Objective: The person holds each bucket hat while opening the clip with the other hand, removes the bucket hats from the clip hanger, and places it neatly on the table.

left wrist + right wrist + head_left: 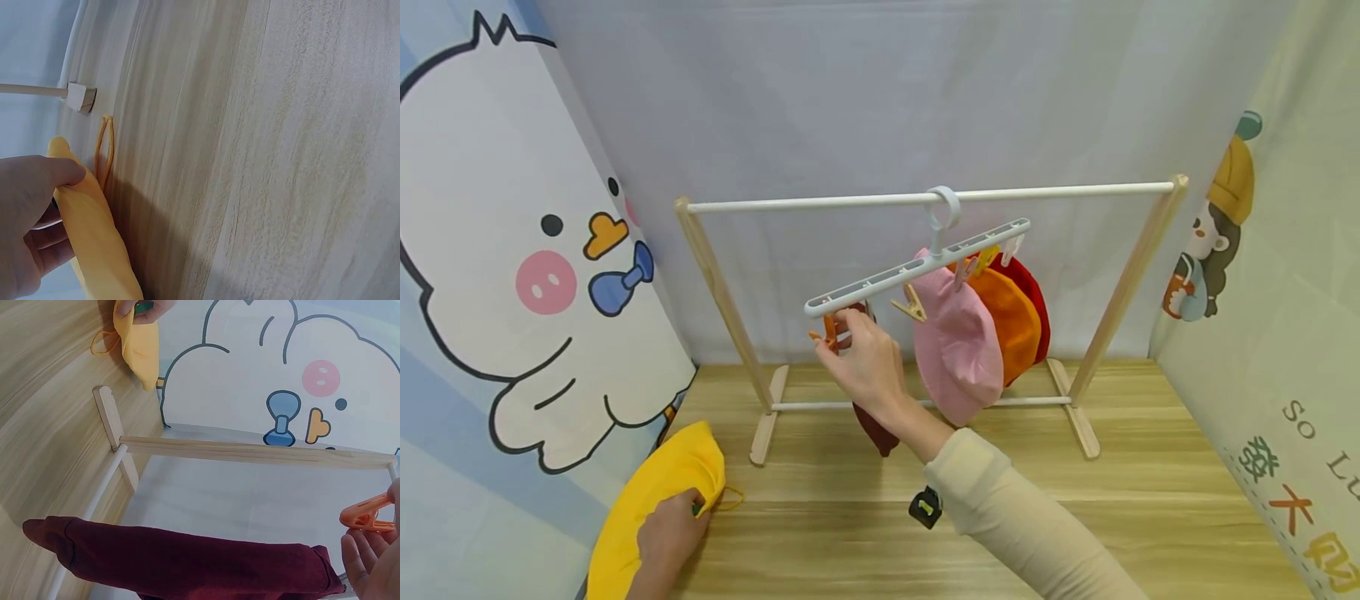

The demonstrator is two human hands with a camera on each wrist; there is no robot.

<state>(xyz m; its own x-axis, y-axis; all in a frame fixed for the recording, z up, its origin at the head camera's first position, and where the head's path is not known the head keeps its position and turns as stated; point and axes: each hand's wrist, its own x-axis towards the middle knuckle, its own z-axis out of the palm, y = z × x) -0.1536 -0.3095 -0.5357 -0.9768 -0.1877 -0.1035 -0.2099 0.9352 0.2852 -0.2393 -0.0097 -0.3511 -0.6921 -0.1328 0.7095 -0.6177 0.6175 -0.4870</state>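
Note:
My left hand (672, 533) grips the edge of a yellow cloth hat (658, 475) at the lower left. A thin cord loop (105, 147) hangs off the hat, and something small and green (144, 307) shows by the fingers. At the left end of a white clip hanger (891, 277), my right hand (868, 358) pinches an orange clothespin (365, 515). Behind that hand hangs a maroon hat (187, 559), partly hidden in the head view. Further right along the hanger are a pink hat (955, 350), an orange hat (1011, 321) and a red hat (1039, 308).
The hanger hooks over the white top bar (820, 201) of a wooden rack (718, 292) standing on the wood-grain table (820, 533). Unused on the hanger is a beige clothespin (912, 307). A small black object (925, 507) lies near my right sleeve. Printed curtains (490, 208) enclose the sides.

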